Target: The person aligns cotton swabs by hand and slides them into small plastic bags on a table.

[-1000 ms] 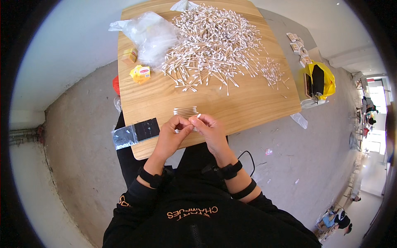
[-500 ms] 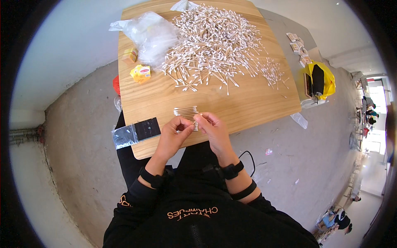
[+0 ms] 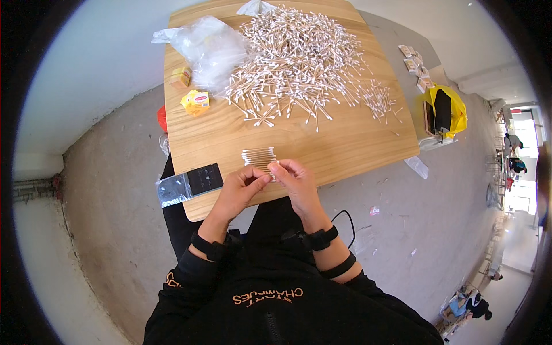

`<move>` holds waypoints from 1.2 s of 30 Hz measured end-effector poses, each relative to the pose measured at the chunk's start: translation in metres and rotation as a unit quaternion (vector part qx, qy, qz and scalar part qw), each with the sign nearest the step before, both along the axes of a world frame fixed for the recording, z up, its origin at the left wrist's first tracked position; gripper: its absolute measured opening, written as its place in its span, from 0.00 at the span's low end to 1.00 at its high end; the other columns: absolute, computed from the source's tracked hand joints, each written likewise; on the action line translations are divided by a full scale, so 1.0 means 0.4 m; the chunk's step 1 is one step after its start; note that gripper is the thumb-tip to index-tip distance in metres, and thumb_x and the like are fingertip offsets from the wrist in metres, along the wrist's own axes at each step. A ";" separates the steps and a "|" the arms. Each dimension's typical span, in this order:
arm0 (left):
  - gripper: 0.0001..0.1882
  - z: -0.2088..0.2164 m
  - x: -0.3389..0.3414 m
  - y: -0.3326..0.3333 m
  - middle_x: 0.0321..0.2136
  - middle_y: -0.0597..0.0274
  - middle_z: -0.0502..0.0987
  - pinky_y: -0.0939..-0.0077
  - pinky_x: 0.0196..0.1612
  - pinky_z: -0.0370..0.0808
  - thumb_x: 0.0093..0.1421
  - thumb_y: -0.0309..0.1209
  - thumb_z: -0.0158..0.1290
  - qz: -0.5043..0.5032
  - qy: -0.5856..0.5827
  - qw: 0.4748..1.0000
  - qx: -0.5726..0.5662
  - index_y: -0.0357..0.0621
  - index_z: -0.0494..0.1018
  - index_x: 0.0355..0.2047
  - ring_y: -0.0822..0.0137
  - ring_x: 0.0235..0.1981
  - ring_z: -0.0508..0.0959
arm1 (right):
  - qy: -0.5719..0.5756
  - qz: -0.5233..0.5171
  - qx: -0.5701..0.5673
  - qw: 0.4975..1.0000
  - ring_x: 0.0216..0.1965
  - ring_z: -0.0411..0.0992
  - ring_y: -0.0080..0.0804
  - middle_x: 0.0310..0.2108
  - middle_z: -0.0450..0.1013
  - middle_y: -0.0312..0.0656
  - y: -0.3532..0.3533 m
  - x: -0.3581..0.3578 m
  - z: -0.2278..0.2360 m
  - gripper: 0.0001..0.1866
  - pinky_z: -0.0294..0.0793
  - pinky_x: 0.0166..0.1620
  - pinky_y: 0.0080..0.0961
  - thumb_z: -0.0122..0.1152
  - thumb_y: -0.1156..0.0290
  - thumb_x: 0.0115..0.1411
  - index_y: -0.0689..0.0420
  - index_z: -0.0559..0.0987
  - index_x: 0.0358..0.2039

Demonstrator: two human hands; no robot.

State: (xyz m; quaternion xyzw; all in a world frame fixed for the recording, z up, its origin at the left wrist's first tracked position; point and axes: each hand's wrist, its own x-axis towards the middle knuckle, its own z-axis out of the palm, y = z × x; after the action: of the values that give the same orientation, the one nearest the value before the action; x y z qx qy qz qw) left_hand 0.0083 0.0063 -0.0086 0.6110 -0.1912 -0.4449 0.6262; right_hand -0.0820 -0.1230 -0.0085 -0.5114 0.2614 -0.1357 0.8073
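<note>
1. Slightly nearer than half a second ago, the right hand [image 3: 299, 181] has shifted its fingertips along the right end of the row of cotton swabs [image 3: 259, 156]; the left hand [image 3: 236, 190] has barely moved.
2. Both hands are mostly closed, each thumb and forefinger brought close together over the row; I cannot tell whether either pinches a swab.
3. Fingers cover the near part of the row, so its full count is hidden; several parallel swabs show at its far side, lying left to right near the desk's [image 3: 345, 144] near edge.
4. Far side: one large heap of swabs [image 3: 299, 57], too tangled to count, with a smaller cluster [image 3: 378, 100] at its right and one stray swab [image 3: 396, 133] nearer the right edge.
5. Far left: one clear plastic bag [image 3: 210, 49], its contents hard to make out, and two yellow packets, one farther [image 3: 180, 77] and one nearer [image 3: 196, 103].
6. Near left, a black-and-clear pouch [image 3: 172, 191] overhangs the edge.
7. Wood surface separates row from heap and stretches rightward from the right hand.
</note>
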 end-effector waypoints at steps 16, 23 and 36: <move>0.08 0.000 0.002 0.004 0.26 0.68 0.74 0.84 0.36 0.70 0.61 0.29 0.52 0.004 0.010 1.000 -0.010 0.35 0.73 0.35 0.78 0.30 0.71 | 0.009 0.020 0.018 1.000 0.31 0.67 0.16 0.28 0.72 0.33 -0.003 -0.001 0.022 0.09 0.66 0.37 0.13 0.60 0.70 0.58 0.62 0.77 0.35; 0.08 -0.003 0.006 -0.003 0.25 0.68 0.73 0.84 0.35 0.70 0.61 0.29 0.52 0.025 -0.013 1.000 -0.012 0.35 0.74 0.34 0.78 0.29 0.70 | 0.018 0.001 -0.016 1.000 0.31 0.66 0.15 0.28 0.71 0.31 -0.006 -0.003 0.011 0.11 0.66 0.37 0.14 0.61 0.69 0.57 0.62 0.76 0.37; 0.11 -0.009 0.000 -0.002 0.26 0.68 0.74 0.83 0.37 0.69 0.62 0.33 0.51 0.005 0.000 1.000 -0.010 0.36 0.74 0.34 0.77 0.30 0.71 | 0.046 0.031 -0.012 0.998 0.28 0.67 0.16 0.26 0.73 0.33 -0.021 0.002 0.029 0.12 0.67 0.34 0.13 0.59 0.67 0.58 0.63 0.79 0.36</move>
State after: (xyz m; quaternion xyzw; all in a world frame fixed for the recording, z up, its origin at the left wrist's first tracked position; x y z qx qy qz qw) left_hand 0.0084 0.0055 -0.0121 0.6053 -0.1925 -0.4403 0.6345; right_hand -0.0813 -0.1313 0.0031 -0.5348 0.2804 -0.0904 0.7920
